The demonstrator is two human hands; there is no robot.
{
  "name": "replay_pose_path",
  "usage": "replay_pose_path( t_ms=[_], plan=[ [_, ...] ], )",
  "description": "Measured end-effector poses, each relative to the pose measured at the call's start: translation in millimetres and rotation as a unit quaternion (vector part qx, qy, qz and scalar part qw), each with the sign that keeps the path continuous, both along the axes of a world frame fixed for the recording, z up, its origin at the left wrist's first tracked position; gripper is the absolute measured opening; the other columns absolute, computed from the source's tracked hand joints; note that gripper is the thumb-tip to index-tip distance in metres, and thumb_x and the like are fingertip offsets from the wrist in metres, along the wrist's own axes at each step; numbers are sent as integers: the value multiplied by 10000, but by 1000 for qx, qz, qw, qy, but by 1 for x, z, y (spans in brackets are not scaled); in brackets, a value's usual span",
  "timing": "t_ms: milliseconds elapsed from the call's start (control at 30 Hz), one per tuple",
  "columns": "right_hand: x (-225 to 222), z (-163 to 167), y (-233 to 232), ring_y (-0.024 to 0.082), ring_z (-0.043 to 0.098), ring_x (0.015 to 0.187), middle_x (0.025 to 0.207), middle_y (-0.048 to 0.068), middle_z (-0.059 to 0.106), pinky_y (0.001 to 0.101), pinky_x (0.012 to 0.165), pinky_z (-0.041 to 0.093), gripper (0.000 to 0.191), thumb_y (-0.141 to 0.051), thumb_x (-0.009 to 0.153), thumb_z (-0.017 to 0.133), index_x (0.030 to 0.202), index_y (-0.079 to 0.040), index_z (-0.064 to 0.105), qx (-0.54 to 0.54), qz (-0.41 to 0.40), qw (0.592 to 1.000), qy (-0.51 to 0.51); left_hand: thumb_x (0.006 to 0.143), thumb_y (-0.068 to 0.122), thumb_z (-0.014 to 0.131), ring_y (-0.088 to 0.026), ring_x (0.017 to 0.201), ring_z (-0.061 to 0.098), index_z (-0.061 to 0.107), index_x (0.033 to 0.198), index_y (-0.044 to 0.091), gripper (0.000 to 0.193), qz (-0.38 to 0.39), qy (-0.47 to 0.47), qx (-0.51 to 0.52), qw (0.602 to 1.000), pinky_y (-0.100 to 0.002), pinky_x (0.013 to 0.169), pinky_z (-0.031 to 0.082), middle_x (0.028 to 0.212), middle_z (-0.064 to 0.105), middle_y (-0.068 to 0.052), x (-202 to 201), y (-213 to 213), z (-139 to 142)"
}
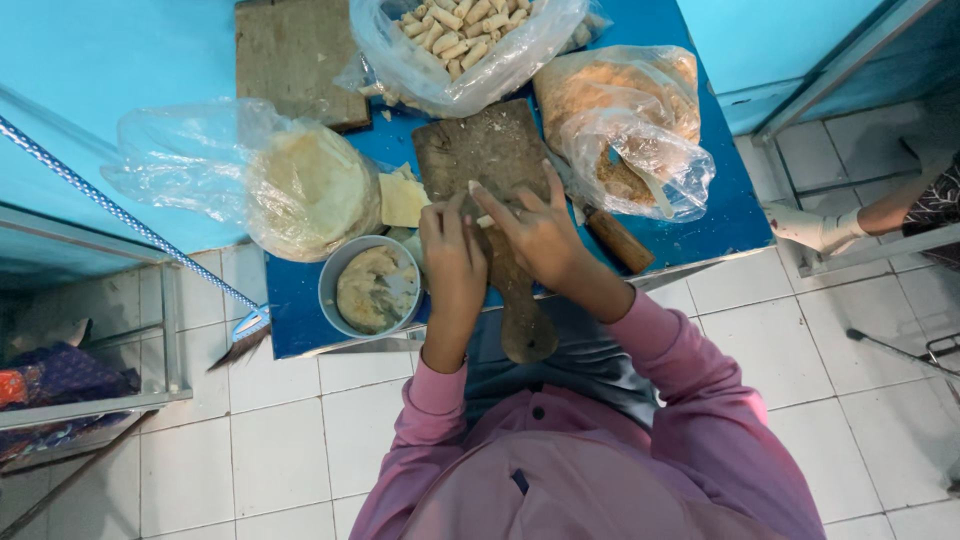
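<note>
1. The left hand (450,250) and the right hand (538,232) meet over a worn wooden cutting board with a long handle (480,150); their fingertips pinch together on a small pale piece of wrapper (485,220), most of it hidden under the fingers.
2. The left hand's fingers are curled and pressed close; the right hand's fingers are stretched out and laid across the piece.
3. The board lies on a blue table (730,215), its handle pointing to 6 o'clock, towards the person's pink sleeves.
4. At 8 o'clock from the hands stands a round grey bowl of beige filling (372,287).
5. At 9 o'clock lies a square pale wrapper sheet (402,200), and beyond it a clear plastic bag holding a stack of round wrappers (305,190).
6. At 12 o'clock sits a clear bag of finished pale rolls (455,40).
7. At 2 o'clock lies a plastic bag of orange-brown crumbs (625,100).
8. At 3 o'clock, a knife with a brown wooden handle (618,240) lies just beside the board.
</note>
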State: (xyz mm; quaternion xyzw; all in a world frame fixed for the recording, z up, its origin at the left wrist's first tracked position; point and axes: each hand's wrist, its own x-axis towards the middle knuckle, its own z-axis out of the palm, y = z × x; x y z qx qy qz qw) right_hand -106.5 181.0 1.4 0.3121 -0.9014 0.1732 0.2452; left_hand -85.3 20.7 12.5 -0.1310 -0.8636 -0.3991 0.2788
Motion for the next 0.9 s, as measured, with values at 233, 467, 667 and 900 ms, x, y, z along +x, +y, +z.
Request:
replay_pose_path(
  t_ms=[233, 467, 667, 900],
  plan=[
    [1, 13, 15, 165, 733, 1051, 1227, 64, 700, 326, 960, 555, 760, -48, 915, 742, 1583, -65, 380, -359, 53, 876, -319, 1037, 61, 611, -300, 1070, 614, 559, 1374, 5, 346, -68, -15, 102, 992, -396, 928, 520, 1210, 563, -180, 18, -2, 21],
    [13, 45, 34, 96, 662, 1026, 1229, 50, 673, 271, 907, 530, 736, -26, 958, 672, 1627, -53, 368, -467, 178, 710, -496, 938, 163, 763, -298, 1051, 601, 502, 1437, 17, 583, -109, -75, 91, 987, -401, 929, 513, 1195, 585, -164, 25, -1, 49],
    [-40, 114, 38, 135, 674, 866, 970, 99, 710, 297, 788, 549, 791, -49, 919, 700, 1622, -99, 340, -311, 286, 589, -689, 805, 347, 830, -414, 1150, 567, 460, 1430, -22, 815, -92, 27, -78, 992, -468, 964, 478, 1273, 556, -232, 24, -34, 105],
    [-147, 179, 64, 200, 698, 1168, 1349, 178, 667, 351, 1007, 563, 806, -112, 914, 694, 1617, -94, 302, -333, 205, 774, -498, 864, 340, 836, -388, 1060, 628, 592, 1316, 6, 613, -41, 91, -216, 971, -444, 871, 543, 1219, 583, -205, -12, -86, 187]
  ],
)
